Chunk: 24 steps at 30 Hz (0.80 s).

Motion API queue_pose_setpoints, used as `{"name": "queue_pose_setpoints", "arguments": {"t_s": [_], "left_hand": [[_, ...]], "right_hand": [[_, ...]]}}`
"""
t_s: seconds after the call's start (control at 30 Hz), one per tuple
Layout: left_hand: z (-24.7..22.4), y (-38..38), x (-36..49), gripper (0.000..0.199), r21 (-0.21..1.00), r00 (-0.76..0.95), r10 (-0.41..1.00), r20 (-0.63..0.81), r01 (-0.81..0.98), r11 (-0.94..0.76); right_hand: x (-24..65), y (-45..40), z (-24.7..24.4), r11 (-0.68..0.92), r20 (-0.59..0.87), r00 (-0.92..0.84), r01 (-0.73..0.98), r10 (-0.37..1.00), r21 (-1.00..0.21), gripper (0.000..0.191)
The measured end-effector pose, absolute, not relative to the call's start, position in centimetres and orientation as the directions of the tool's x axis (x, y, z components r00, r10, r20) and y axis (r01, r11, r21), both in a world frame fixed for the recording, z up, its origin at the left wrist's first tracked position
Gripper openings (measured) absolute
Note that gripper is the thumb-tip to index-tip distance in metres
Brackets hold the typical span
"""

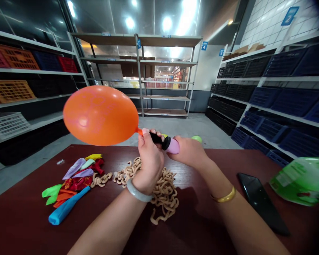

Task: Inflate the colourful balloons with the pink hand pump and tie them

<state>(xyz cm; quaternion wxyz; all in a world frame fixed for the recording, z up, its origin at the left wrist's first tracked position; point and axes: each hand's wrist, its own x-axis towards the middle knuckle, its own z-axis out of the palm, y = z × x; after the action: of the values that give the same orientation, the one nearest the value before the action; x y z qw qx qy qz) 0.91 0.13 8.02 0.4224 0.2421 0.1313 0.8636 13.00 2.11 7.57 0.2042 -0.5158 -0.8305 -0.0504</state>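
An inflated orange balloon [101,115] points away to the left, its neck fitted over the black nozzle end of a hand balloon pump [172,145]. My left hand [150,150] pinches the balloon's neck against that nozzle. Wrapped around the pump's pink-purple body is my right hand [187,150]. Beneath my hands lies a heap of tan curled snack-like pieces [164,194]. Uninflated balloons [78,177] in several colours are piled on the left, with a blue one [69,205] in front.
A black phone [262,202] and a green plastic packet [304,180] lie on the dark red table [202,223] at right. Behind stand metal shelves [164,63]; crate-filled racks line both sides. A light green round thing [196,138] shows past my right hand.
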Motion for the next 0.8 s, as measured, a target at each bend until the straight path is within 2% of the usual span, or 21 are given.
{"name": "queue_pose_setpoints", "arguments": {"t_s": [0.17, 0.33, 0.5, 0.63, 0.8], "left_hand": [[10.0, -0.2, -2.4, 0.023, 0.462, -0.556, 0.751, 0.357, -0.594, -0.659], [11.8, -0.3, -5.8, 0.021, 0.455, -0.619, 0.683, 0.388, -0.515, -0.726], [11.8, -0.2, -5.9, 0.021, 0.404, -0.658, 0.634, 0.406, -0.492, -0.771], [10.4, -0.6, -2.3, 0.020, 0.417, -0.604, 0.710, 0.361, -0.576, -0.703], [8.9, -1.3, 1.7, 0.025, 0.441, -0.555, 0.771, 0.313, -0.634, -0.635]], "right_hand": [[14.2, 3.5, 7.2, 0.535, 0.351, -0.445, 0.814, 0.824, -0.224, 0.045], [16.5, 4.7, 7.6, 0.548, 0.279, -0.483, 0.799, 0.830, -0.248, 0.043], [16.2, 3.8, 8.2, 0.516, 0.354, -0.443, 0.843, 0.824, -0.148, 0.042], [15.2, 2.5, 8.8, 0.500, 0.394, -0.432, 0.862, 0.811, -0.082, 0.038], [14.2, 1.1, 9.3, 0.496, 0.403, -0.430, 0.865, 0.808, -0.071, 0.035]]}}
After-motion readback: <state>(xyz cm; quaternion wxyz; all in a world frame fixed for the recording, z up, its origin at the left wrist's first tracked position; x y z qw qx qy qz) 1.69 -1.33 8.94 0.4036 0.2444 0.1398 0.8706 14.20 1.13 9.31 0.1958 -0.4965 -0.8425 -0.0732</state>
